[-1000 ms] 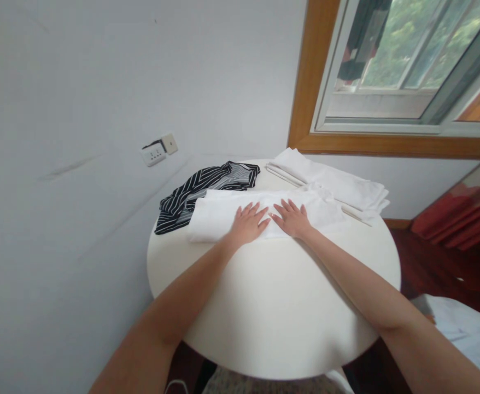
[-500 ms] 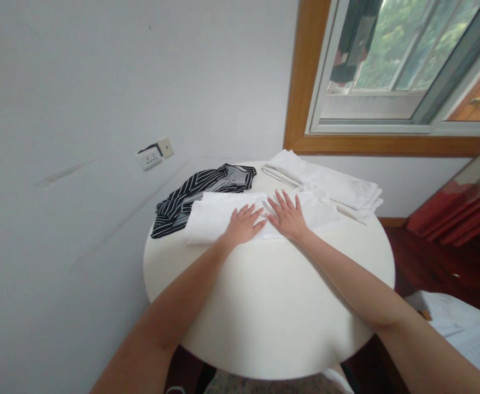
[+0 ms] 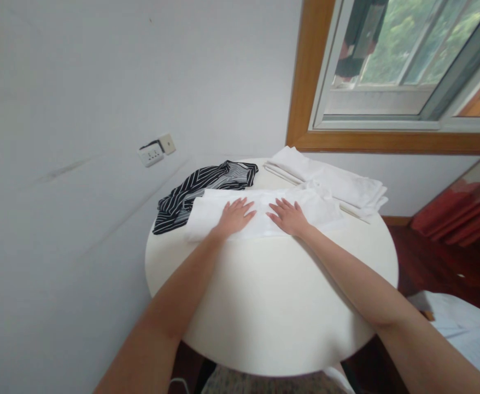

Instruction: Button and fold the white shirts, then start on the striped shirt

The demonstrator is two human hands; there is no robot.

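Observation:
A folded white cloth [image 3: 207, 216] lies across the far half of a round white table [image 3: 273, 306]. My left hand [image 3: 234, 216] rests flat on it, fingers spread, open. My right hand [image 3: 290, 216] lies flat on the same cloth a little to the right, fingers stretched out too. Neither hand grips anything. A black-and-white striped garment [image 3: 201, 191] is crumpled just beyond the cloth's left end.
A stack of folded white cloths [image 3: 338, 183] sits at the table's far right, under the wood-framed window [image 3: 387, 71]. A wall socket [image 3: 153, 152] is on the grey wall at left. Red fabric [image 3: 457, 213] and white papers [image 3: 457, 323] lie at right.
My hands have slid apart on the white cloth: the left hand moved left, the right stayed near its place. A gap now shows between them.

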